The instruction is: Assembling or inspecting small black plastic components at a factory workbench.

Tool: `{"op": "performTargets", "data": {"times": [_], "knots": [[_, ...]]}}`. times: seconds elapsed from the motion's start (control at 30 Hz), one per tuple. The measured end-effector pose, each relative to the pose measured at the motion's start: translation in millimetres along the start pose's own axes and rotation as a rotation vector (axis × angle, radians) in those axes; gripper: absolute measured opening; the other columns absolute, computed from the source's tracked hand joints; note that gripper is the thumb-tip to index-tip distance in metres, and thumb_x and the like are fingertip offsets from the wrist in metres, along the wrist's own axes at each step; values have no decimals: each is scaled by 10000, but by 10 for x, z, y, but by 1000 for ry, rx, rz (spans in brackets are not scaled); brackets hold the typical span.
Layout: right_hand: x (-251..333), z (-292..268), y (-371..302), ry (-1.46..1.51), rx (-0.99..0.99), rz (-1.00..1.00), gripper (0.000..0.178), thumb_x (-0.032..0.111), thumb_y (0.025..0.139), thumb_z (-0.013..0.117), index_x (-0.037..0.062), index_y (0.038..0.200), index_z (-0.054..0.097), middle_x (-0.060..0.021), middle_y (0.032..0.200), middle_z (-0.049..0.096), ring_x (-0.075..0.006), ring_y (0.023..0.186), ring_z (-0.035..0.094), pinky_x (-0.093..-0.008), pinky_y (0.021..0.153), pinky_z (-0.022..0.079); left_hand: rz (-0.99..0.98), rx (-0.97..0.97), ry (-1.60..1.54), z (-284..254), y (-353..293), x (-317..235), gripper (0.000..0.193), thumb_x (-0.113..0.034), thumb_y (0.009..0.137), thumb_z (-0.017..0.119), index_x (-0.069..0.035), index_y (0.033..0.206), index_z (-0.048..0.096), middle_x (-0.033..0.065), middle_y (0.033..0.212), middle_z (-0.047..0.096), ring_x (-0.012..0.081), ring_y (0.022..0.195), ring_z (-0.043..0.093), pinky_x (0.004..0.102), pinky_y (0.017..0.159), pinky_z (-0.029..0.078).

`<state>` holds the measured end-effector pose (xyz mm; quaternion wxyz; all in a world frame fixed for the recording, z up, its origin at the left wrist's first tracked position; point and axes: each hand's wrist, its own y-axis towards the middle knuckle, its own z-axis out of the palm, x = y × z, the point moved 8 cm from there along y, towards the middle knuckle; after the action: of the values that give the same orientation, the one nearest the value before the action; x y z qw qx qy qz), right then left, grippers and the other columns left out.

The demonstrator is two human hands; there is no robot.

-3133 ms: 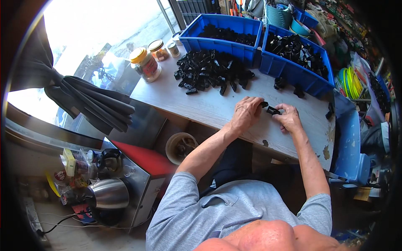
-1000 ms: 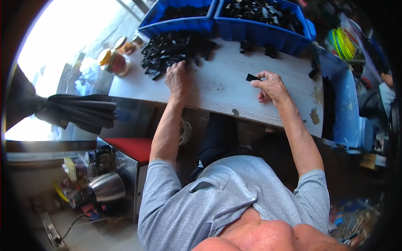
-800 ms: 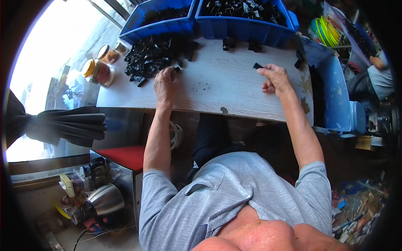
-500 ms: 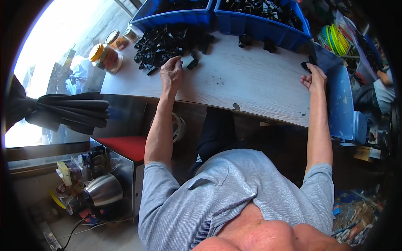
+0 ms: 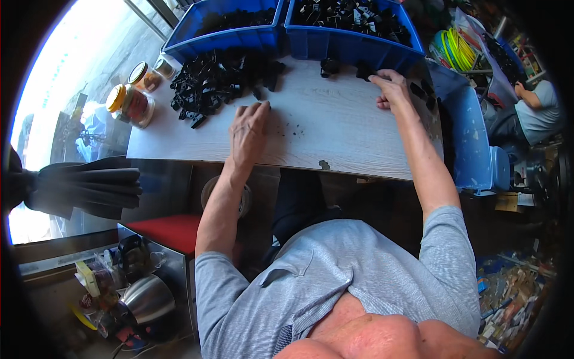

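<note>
Head view: the left hand is palm down over the tabletop, fingers curled; a small dark edge shows at its fingertips, but whether it grips a piece cannot be told. The right hand reaches forward with its fingertips at a black piece; contact is visible at most as an overlap, so pinched or released cannot be told. The pile of black clip-like parts lies ahead and to the left of the left hand, its nearest pieces just beyond the fingertips. A second loose piece sits left of the right fingertips, and dark pieces lie to the right of that hand. Forward reach is bounded by the front walls of the left blue bin, behind the pile, and the right blue bin, directly behind the right fingertips. The front table edge passes under both forearms, nearer the left hand than the right. Lateral room is widest between the hands, where dark specks mark the surface. Right of the right forearm, the side edge adjoins a light-blue tub.
</note>
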<state>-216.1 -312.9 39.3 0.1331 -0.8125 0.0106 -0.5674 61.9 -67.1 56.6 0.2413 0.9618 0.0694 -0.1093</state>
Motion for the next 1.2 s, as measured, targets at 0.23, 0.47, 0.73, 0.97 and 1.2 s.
{"op": "performTargets", "data": {"times": [0.23, 0.47, 0.73, 0.97, 1.2], "knots": [[52, 161, 75, -139, 52, -73, 255, 221, 897, 763, 77, 1088, 676, -9, 705, 600, -78, 475, 537, -248, 409, 485, 28, -29, -16, -25, -114, -187, 499, 26, 861, 666, -70, 1344, 589, 121, 1203, 694, 338, 1103, 621, 435, 916, 535], [-112, 187, 1, -174, 180, -13, 219, 172, 874, 772, 79, 1038, 660, -3, 714, 619, -73, 472, 558, -247, 400, 498, -5, -109, -240, 57, -43, -206, 387, 13, 884, 681, -57, 1262, 637, 136, 1026, 727, 330, 945, 688, 416, 821, 556], [-51, 155, -166, -148, 97, -60, 392, 148, 852, 783, 49, 1200, 634, -13, 646, 586, -82, 457, 543, -254, 389, 482, -6, -188, -568, 250, 135, -534, 296, -43, 902, 705, -43, 1197, 678, 151, 985, 726, 312, 778, 702, 362, 637, 563], [-48, 392, -370, -270, 312, -44, 335, 101, 862, 743, 57, 1180, 646, -6, 639, 568, -82, 452, 516, -260, 372, 402, 92, -190, -504, 369, 518, -935, 277, -57, 888, 702, -63, 1165, 705, 144, 1044, 735, 338, 896, 697, 394, 799, 559], [-77, 473, -493, -261, 365, -106, 290, 89, 823, 713, 83, 1112, 699, -17, 677, 598, -113, 480, 561, -287, 415, 479, 336, -6, -417, 618, 731, -1257, 309, -77, 891, 673, -88, 1196, 719, 81, 1073, 743, 297, 988, 687, 401, 872, 553]]}}
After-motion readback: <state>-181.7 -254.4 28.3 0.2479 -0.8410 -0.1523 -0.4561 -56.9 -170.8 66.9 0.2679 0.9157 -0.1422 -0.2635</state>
